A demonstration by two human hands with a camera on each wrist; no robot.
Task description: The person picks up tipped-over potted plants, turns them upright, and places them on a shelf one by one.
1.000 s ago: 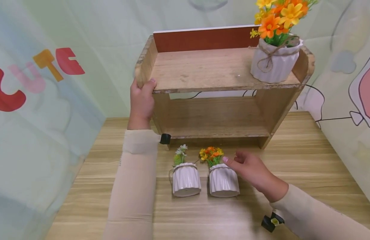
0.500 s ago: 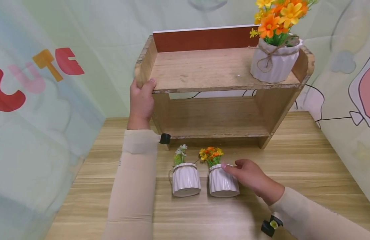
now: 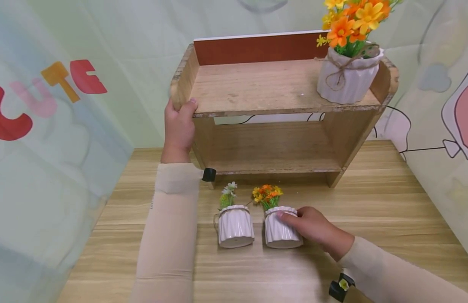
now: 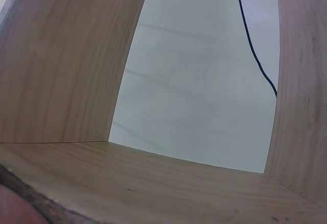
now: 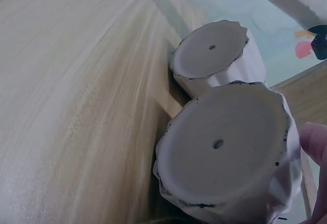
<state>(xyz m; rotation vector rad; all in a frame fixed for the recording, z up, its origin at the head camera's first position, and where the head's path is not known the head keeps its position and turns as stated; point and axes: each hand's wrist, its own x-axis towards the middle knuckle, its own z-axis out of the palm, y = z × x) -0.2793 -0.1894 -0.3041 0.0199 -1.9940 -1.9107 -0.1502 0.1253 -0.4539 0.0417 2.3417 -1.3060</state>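
My left hand (image 3: pixel 180 128) grips the left side of the two-tier wooden shelf (image 3: pixel 252 88), its thumb over the top board's front edge. In the left wrist view the inside of the shelf (image 4: pixel 61 70) fills much of the picture, with a bit of finger at the lower left. My right hand (image 3: pixel 317 227) holds a white fluted flowerpot (image 3: pixel 281 229) of small orange flowers that lies on its side, thumb across its upper wall; the other fingers are mostly hidden. The right wrist view shows the pot's base (image 5: pixel 225 147) with a drain hole, toward the camera.
Left of it lies a similar white flowerpot (image 3: pixel 235 227) with white flowers. A larger pot (image 3: pixel 347 78) of orange and yellow flowers stands at the right end of the top board. The wood-grain table (image 3: pixel 143 210) meets printed cloth walls (image 3: pixel 105 42) behind and at both sides.
My right hand has moved down and left onto the orange-flowered flowerpot, its thumb now on the pot's wall. My left hand, the shelf and the pots have stayed in place.
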